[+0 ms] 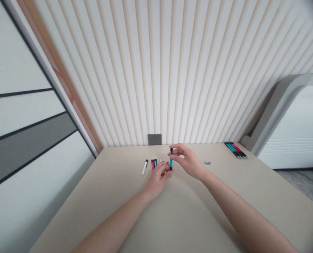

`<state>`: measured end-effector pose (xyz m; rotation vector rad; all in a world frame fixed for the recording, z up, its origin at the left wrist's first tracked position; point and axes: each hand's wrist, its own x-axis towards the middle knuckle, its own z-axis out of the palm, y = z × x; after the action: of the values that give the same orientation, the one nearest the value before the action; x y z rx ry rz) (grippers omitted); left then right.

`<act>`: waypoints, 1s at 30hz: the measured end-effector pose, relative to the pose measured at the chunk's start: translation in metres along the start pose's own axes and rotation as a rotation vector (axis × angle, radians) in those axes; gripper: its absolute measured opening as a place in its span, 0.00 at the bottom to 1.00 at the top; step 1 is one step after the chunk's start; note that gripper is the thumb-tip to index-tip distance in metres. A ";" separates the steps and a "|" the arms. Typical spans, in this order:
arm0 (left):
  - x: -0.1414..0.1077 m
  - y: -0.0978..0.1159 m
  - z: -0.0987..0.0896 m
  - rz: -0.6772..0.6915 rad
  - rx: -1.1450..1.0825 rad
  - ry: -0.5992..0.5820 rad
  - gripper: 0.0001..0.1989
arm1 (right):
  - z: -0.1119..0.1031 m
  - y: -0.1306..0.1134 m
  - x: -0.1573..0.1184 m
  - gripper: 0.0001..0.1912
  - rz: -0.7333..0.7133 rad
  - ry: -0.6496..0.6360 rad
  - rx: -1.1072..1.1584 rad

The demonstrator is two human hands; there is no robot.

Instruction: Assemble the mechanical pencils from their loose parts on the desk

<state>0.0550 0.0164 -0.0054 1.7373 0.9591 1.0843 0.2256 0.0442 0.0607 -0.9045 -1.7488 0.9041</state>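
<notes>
A blue-and-black pen [171, 162] stands nearly upright between my two hands, its pointed tip down. Around its upper part, the fingers of my right hand [186, 160] are closed, with the index finger over the black top end. My left hand [159, 178] pinches the pen near its black lower end. Just behind the left hand lie a red-and-black pen piece [152, 163] and a blue-and-black pen piece [155, 162], both partly covered by it. Farther left is a white pen piece with a black end [144, 167].
Several blue and red pens [235, 150] lie side by side at the table's back right. Small grey pieces [207, 163] sit right of my right hand. A wall socket [154, 139] is behind the table [156, 225], on the ribbed wall. A white panelled object [293, 123] stands at the right.
</notes>
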 end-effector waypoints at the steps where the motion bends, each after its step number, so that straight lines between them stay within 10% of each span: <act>1: 0.000 0.000 0.000 0.003 0.002 0.006 0.12 | 0.000 0.000 0.000 0.15 0.000 0.000 0.006; 12: 0.000 -0.002 -0.001 0.012 -0.005 0.026 0.11 | -0.002 0.003 -0.001 0.31 -0.029 -0.076 -0.091; 30: -0.001 -0.004 -0.001 0.028 0.059 0.014 0.08 | -0.010 -0.002 -0.002 0.20 -0.180 -0.044 -0.202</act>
<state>0.0530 0.0174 -0.0089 1.7974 0.9869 1.0976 0.2353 0.0437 0.0650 -0.8436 -1.9503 0.6429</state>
